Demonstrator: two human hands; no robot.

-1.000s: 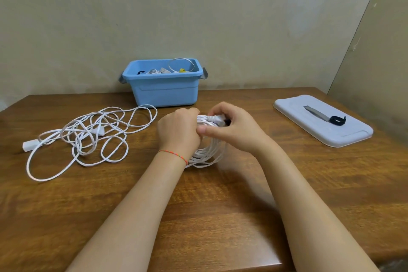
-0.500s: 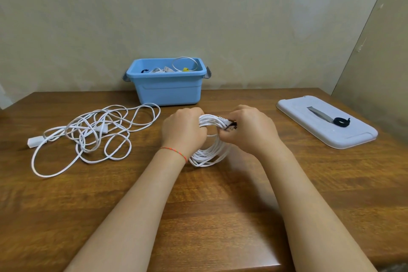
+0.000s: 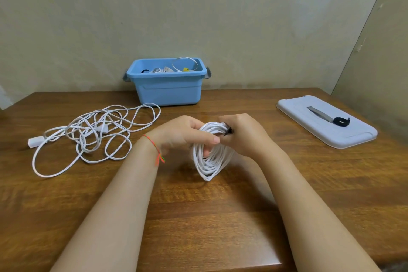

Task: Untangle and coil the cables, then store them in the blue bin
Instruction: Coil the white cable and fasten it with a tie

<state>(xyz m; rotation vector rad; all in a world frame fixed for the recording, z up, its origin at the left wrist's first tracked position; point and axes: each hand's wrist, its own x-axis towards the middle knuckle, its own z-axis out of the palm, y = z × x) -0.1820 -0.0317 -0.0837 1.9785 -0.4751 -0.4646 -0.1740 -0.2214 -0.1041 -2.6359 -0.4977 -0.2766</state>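
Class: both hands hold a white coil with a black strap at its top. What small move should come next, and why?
Probably finish cinching the black strap round the coiled cable. The left hand and right hand both keep a grip on the coil, which is not yet in the blue bin.

The table looks like wood with a visible grain under a smooth, slightly glossy varnish that catches soft light. The blue bin appears to be moulded plastic, smooth with a mild sheen, and its grey side latches look like plastic too. The pale lid on the table looks like smooth, satin plastic. The coiled white cable and the loose white cable have a smooth, matt, rubbery-looking jacket. The black strap on the lid looks like matt cloth. The thread bracelet looks like thin cord. The wall is matt, painted, faintly blotchy.
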